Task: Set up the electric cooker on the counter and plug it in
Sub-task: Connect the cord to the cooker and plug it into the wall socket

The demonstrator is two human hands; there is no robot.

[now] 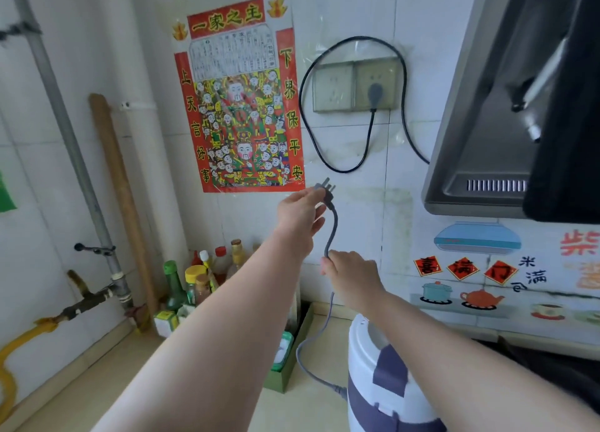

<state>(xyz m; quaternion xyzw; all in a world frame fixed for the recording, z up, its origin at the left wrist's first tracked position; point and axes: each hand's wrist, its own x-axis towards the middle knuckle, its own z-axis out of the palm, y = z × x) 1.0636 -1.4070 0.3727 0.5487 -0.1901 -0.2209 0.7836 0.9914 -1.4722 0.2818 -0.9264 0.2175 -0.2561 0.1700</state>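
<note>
Plugging-in step. Cooker on counter. Our left hand pinches plug, prongs up; right hand closed on cord. Next: raise plug to free left socket, align prongs.

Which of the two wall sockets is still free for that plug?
The left socket is free. The right socket already has a dark plug in it. The left hand holds the cooker's grey plug below them.
</note>
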